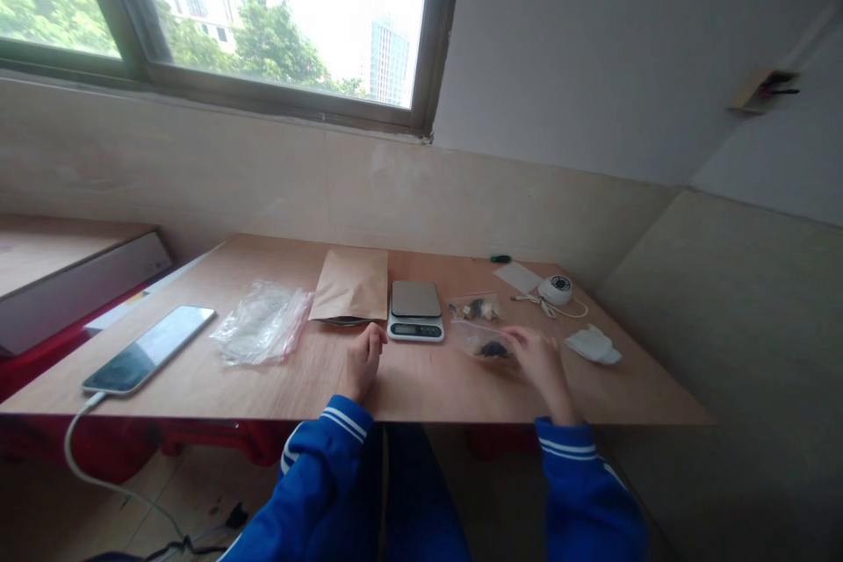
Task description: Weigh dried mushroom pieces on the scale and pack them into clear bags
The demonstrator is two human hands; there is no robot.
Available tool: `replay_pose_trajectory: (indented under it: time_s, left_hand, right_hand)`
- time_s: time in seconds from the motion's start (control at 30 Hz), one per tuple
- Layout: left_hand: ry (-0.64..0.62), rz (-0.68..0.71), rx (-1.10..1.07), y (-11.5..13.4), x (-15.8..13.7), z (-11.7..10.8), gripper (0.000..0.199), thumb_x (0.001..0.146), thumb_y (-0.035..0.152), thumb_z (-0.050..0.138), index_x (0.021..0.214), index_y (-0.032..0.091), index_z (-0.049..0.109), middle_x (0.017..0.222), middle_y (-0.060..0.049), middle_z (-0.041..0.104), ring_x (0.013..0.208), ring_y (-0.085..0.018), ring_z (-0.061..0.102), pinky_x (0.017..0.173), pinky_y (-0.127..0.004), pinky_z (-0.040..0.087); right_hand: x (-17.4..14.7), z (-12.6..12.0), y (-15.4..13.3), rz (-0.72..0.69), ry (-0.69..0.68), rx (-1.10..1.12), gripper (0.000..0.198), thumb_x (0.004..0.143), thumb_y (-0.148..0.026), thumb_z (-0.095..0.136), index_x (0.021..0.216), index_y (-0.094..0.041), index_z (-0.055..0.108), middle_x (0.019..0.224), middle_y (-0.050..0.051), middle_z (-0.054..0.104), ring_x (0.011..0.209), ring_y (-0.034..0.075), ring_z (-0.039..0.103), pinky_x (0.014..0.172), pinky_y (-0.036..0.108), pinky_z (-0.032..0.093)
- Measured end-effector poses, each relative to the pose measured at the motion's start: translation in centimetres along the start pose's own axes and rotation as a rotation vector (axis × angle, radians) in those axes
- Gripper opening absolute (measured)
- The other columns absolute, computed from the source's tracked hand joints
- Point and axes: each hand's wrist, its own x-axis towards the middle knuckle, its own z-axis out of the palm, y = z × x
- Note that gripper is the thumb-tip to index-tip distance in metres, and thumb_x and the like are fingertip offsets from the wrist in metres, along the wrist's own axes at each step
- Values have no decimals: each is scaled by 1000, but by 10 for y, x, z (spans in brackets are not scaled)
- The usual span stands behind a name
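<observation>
My left hand (364, 362) rests on the wooden table, fingers curled closed, with nothing showing in it. Just beyond it lie a brown kraft paper pouch (350, 285), its mouth slightly parted toward me, and a white kitchen scale (416, 329) with a bare grey platform. My right hand (538, 362) is to the right of the scale, pinching the upper edge of a clear zip bag (469, 341). Small dark pieces (493, 349) lie inside that bag. Behind it is a second clear zip bag (474, 307) holding dark and pale bits.
A pile of clear plastic bags (260, 325) and a charging phone (151, 349) lie to the left. On the right are a white dome camera (555, 289) with its cable, a crumpled white tissue (593, 344), a white sheet (518, 277) and a green-handled screwdriver (500, 259).
</observation>
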Motion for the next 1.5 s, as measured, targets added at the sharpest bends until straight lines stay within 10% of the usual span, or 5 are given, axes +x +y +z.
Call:
replay_pose_trajectory:
  time_s: [0.27,0.47,0.73,1.5]
  left_hand:
    - [-18,-3,13,6,0,-1,43,95,39,27,62,20,47,50,4,40,47,-10,43,51,-23,36]
    - [-41,4,48,5,-1,-1,43,94,40,27,62,21,46,50,4,42,48,-11,45,51,-23,37]
    - [-37,0,73,3,-1,0,41,93,37,30,60,20,47,50,3,46,48,-10,47,50,-22,36]
    - [214,-274,555,-40,14,8,28,80,18,40,93,13,65,94,-16,62,94,-30,55,86,-46,41]
  right_hand:
    - [-11,42,22,166,175,-199,43,86,-33,46,126,-18,53,135,17,45,117,34,46,89,50,38]
    - [-40,95,8,225,-103,-158,56,89,-36,37,142,-18,33,145,16,35,127,32,40,99,49,35]
    - [-9,102,14,245,-297,-177,61,92,-40,30,148,-16,22,154,15,18,139,30,24,106,51,26]
    - [3,125,30,99,7,-159,48,90,-22,31,132,-4,47,142,18,43,129,26,43,104,36,35]
